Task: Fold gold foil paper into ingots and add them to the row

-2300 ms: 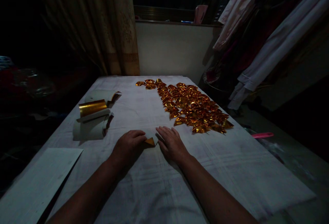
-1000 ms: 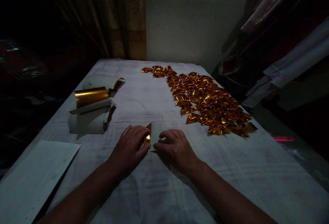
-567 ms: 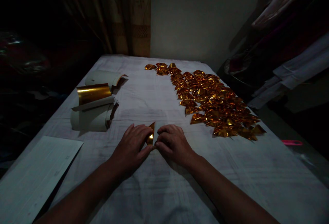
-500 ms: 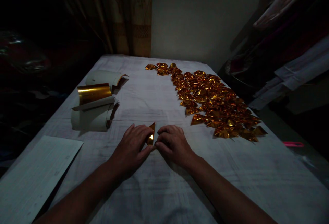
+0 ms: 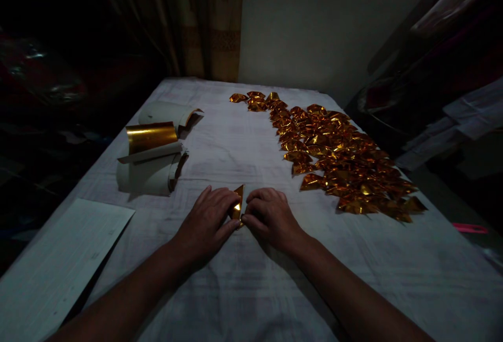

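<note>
Sheet [image 5: 65,266]: pale, flat, at near left; faint marks on it are too dim to read; cut off by the lower left corner.
Desk [image 5: 251,300]: covered with a pale checked cloth; near edge cut off.
Left hand [image 5: 208,219]: thumb and fingers pinch the foil [image 5: 238,207] from the left, covering part of it.
Right hand [image 5: 273,219]: fingers curled, thumb at the foil's right edge; whether they pinch it, I cannot tell.
Foil: gold, folded, pointed at the far end, on the desk between the hands.
Pink thing [image 5: 469,228]: past the desk's right edge; hard to make out.
Pile [image 5: 326,153]: many folded gold pieces at right, crowded and overlapping.
Rolls [image 5: 147,179]: curled pieces at left, pale, one showing a gold face.
Clothes [image 5: 473,109]: hanging at right, cut off.
Wrapping [image 5: 43,72]: shiny, blurred, beyond the desk at left.
Curtain [image 5: 222,22]: patterned, its left part lost in the dark.
Wall [image 5: 314,22]: plain, behind the desk.
</note>
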`<state>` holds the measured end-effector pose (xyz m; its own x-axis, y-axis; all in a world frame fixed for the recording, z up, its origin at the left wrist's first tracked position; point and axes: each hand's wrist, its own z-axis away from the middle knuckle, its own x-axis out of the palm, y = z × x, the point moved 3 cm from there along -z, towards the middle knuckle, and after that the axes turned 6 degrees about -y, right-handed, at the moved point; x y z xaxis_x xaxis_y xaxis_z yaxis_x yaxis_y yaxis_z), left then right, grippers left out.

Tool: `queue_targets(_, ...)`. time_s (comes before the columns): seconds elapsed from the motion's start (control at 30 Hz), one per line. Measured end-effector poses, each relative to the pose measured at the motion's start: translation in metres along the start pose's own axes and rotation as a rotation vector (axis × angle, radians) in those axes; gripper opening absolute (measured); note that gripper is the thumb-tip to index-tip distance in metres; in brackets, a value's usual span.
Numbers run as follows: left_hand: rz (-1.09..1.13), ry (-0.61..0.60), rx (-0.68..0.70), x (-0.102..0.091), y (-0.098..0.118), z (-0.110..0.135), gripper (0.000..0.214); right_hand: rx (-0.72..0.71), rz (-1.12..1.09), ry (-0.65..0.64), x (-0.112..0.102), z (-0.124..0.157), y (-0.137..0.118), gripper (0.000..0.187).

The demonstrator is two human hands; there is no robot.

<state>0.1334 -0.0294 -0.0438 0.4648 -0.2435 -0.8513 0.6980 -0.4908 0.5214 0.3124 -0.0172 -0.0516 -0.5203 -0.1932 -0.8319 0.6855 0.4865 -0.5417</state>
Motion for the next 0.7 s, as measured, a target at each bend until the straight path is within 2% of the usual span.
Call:
queue_targets(0.27,0.039,-0.003,-0.015,-0.0014,0.0013,-0.0007,0.029,-0.111,-0.002,-0.082,-0.0020,-0.0108,0.0061,0.012)
queue_targets(0.5,0.049,0.017,-0.012,0.0002,0.0000,-0.0002,0.034,-0.060,-0.045,-0.022,0.0029,-0.0059,0.0057,0.012)
queue_targets(0.7,0.041,0.019,-0.030,-0.0004,0.0006,0.0003,0.036,-0.051,-0.050,-0.023,0.0019,-0.0058,0.0050,0.014)
